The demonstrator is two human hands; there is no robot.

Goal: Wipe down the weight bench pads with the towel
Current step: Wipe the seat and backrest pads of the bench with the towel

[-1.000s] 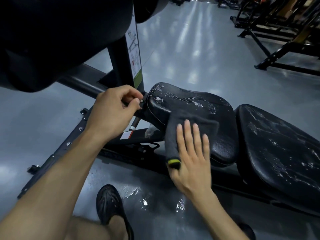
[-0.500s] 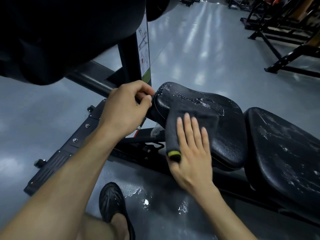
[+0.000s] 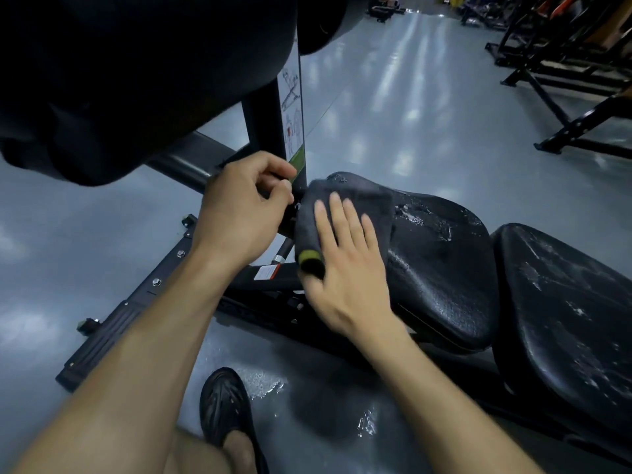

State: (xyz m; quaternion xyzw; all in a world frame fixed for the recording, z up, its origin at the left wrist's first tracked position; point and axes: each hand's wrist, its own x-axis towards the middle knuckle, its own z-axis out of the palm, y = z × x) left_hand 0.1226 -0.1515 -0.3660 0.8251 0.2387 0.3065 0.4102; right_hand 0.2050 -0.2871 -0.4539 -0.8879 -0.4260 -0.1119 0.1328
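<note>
Flat, fingers straight, right hand pressing dark towel onto seat pad's narrow end; unwiped, wet-speckled pad stretching rightward along its length; left hand pinching frame post just left.

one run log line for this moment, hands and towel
right hand: flat on towel | towel: on seat pad front end | left hand: curled at frame | step: wiping

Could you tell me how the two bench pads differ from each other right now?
The seat pad has the towel on its narrow end, pressed by the right hand; the back pad is bare. The seat pad shows droplets, the back pad white streaks. Both are black and worn.
</note>
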